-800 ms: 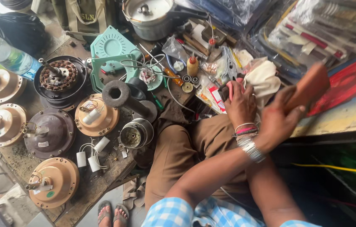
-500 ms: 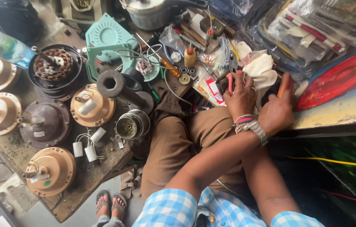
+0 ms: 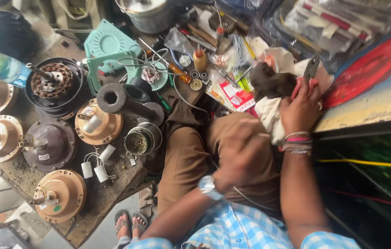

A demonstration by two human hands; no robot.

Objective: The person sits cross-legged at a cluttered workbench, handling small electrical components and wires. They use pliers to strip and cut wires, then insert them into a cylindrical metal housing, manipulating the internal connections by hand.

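Observation:
My right hand, with bracelets at the wrist, grips red-handled pliers whose jaws point away from me. It rests on a white cloth, beside a dark brown lump lying on that cloth. My left hand, with a watch at the wrist, is blurred over my lap in brown trousers. Its fingers look curled, and a thin grey wire runs out below it. Whether it holds the wire is unclear.
Several ceiling-fan motors and white capacitors lie on a wooden board at left. Teal fan parts, small bottles, tools and a steel pot crowd the far side. A red disc panel stands at right, a yellow cable below it.
My left hand has pulled back from the far right, where it held a brown object, to my lap. My right hand has shifted right and now holds the pliers on the cloth.

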